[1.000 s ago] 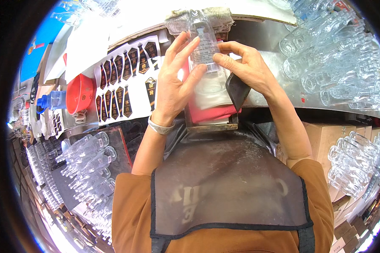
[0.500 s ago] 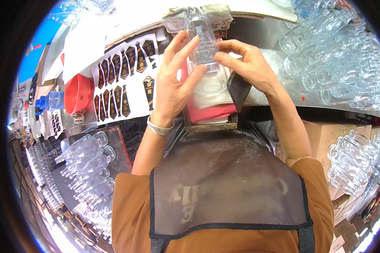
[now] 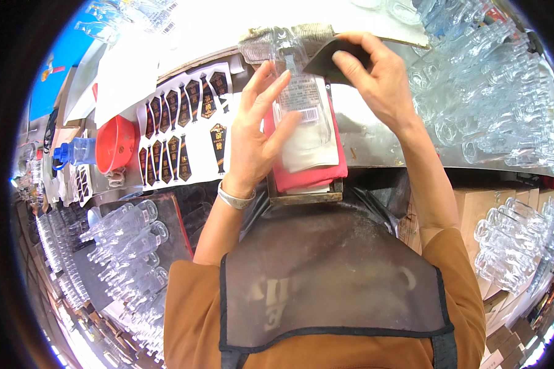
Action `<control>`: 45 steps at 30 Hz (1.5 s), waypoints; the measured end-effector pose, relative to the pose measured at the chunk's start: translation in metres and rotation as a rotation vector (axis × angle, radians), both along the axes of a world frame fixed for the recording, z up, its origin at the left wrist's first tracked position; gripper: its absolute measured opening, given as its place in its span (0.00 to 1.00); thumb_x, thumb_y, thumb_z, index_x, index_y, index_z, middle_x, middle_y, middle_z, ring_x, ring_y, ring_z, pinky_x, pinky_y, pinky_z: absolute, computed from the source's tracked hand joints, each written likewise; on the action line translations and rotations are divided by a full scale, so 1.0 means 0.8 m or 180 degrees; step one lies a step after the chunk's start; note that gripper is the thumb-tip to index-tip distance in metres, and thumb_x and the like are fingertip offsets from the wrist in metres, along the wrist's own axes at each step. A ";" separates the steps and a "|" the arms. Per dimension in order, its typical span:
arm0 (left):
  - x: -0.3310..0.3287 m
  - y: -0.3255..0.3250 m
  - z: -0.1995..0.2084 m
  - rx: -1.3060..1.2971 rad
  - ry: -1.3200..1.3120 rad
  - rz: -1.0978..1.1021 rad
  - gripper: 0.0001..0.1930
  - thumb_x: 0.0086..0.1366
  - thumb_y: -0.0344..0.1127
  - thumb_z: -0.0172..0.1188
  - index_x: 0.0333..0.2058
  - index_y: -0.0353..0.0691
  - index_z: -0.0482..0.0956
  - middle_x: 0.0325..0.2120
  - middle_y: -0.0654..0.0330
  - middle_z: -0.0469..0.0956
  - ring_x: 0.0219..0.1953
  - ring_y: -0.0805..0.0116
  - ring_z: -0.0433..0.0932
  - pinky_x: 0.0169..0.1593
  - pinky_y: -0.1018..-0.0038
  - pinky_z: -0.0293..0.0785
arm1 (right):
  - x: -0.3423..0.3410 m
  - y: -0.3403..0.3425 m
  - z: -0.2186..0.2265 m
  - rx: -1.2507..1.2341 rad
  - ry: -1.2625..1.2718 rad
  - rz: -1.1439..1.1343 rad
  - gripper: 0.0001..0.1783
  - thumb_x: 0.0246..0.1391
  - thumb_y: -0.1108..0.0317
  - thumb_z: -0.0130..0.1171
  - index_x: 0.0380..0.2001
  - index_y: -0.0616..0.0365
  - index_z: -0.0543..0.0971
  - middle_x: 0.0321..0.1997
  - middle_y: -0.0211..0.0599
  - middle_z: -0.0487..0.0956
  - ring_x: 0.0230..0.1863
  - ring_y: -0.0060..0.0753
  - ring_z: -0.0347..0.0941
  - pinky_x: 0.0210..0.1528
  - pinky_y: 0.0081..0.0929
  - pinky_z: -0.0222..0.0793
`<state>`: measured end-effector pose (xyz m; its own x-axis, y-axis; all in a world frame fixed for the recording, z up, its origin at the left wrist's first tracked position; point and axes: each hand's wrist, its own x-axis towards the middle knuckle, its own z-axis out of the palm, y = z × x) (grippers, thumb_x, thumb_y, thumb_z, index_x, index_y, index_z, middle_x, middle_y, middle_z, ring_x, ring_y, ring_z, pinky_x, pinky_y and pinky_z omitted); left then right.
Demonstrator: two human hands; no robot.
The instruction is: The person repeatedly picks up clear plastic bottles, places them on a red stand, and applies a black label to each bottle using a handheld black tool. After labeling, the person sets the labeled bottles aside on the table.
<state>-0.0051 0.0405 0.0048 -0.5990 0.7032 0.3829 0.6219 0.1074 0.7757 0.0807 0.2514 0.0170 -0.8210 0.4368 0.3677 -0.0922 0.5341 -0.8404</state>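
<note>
A clear glass bottle (image 3: pixel 306 98) with dark print and a barcode lies lengthwise on a pale cloth (image 3: pixel 314 158) over a red pad (image 3: pixel 340 146), its neck pointing away from me. My left hand (image 3: pixel 256 126) is at the bottle's left side, fingers stretched and apart, with index fingertip and thumb over the glass. My right hand (image 3: pixel 378 77) pinches a dark, flat, bendy piece (image 3: pixel 330 60), like a scraper, between thumb and fingers. That piece sits at the right of the bottle's shoulder; whether it touches the glass I cannot tell.
A sheet of black tie-shaped labels (image 3: pixel 184 132) lies at the left, beside a red bowl (image 3: pixel 116 144) and a blue-capped plastic bottle (image 3: pixel 77 150). Many glass bottles (image 3: pixel 486 92) crowd the right; more glass bottles (image 3: pixel 129 240) stand lower left. A folded cloth (image 3: pixel 317 34) is beyond the bottle's neck.
My right hand has moved up and away from me, lifting the dark flat piece from the bottle's lower right to near its shoulder. My left hand has kept its place at the bottle.
</note>
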 end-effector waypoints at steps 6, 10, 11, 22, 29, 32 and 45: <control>-0.007 -0.004 -0.013 -0.0013 -0.0024 -0.0035 0.40 0.60 0.34 0.69 0.69 0.36 0.59 0.68 0.47 0.61 0.67 0.54 0.64 0.67 0.60 0.64 | -0.022 -0.003 0.035 0.0959 0.0190 0.0217 0.13 0.57 0.69 0.64 0.45 0.61 0.80 0.41 0.41 0.83 0.41 0.33 0.80 0.45 0.27 0.75; 0.005 -0.026 -0.023 -0.0017 -0.0499 -0.0259 0.58 0.50 0.39 0.77 0.72 0.34 0.45 0.70 0.44 0.56 0.70 0.52 0.60 0.71 0.56 0.55 | -0.026 -0.009 0.062 0.1413 0.0204 0.0679 0.14 0.56 0.68 0.63 0.44 0.61 0.80 0.41 0.45 0.83 0.41 0.40 0.81 0.45 0.30 0.75; 0.010 -0.032 -0.026 -0.0086 -0.0334 -0.0379 0.62 0.47 0.38 0.79 0.72 0.33 0.43 0.70 0.43 0.56 0.70 0.52 0.59 0.71 0.58 0.55 | -0.023 -0.015 0.066 0.1573 0.0168 0.1082 0.14 0.56 0.68 0.63 0.44 0.61 0.80 0.40 0.45 0.83 0.40 0.42 0.81 0.45 0.31 0.75; 0.038 -0.025 -0.031 -0.0010 0.0025 0.0159 0.65 0.47 0.32 0.78 0.71 0.30 0.34 0.66 0.43 0.62 0.52 0.58 0.76 0.52 0.67 0.75 | -0.062 -0.043 0.085 0.2853 0.0238 0.0471 0.09 0.49 0.70 0.63 0.36 0.56 0.78 0.31 0.38 0.79 0.35 0.42 0.77 0.37 0.36 0.74; 0.039 -0.034 -0.042 0.0015 -0.0127 0.0126 0.64 0.49 0.28 0.76 0.72 0.33 0.31 0.63 0.42 0.65 0.56 0.57 0.74 0.59 0.66 0.72 | -0.028 -0.052 0.049 0.2375 0.0306 0.1270 0.10 0.45 0.72 0.66 0.34 0.57 0.79 0.32 0.37 0.80 0.34 0.40 0.78 0.38 0.33 0.76; 0.038 -0.031 -0.038 0.0054 -0.0551 -0.0028 0.62 0.51 0.25 0.73 0.72 0.34 0.31 0.63 0.42 0.65 0.59 0.57 0.73 0.61 0.65 0.70 | -0.042 -0.012 0.067 0.1917 0.0302 0.0385 0.10 0.48 0.73 0.66 0.37 0.57 0.81 0.39 0.35 0.83 0.39 0.39 0.79 0.42 0.30 0.76; 0.022 -0.044 -0.052 0.0224 -0.1055 -0.0290 0.56 0.51 0.26 0.69 0.72 0.33 0.40 0.63 0.47 0.68 0.57 0.58 0.75 0.63 0.64 0.68 | 0.048 -0.048 0.012 0.0930 0.0557 0.1485 0.17 0.38 0.79 0.67 0.36 0.54 0.82 0.42 0.37 0.82 0.46 0.38 0.78 0.47 0.33 0.75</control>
<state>0.0122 0.0052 -0.0366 -0.6349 0.7383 0.2276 0.3397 0.0022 0.9405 0.1188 0.2128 0.0268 -0.8184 -0.0971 0.5663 -0.4981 0.6113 -0.6150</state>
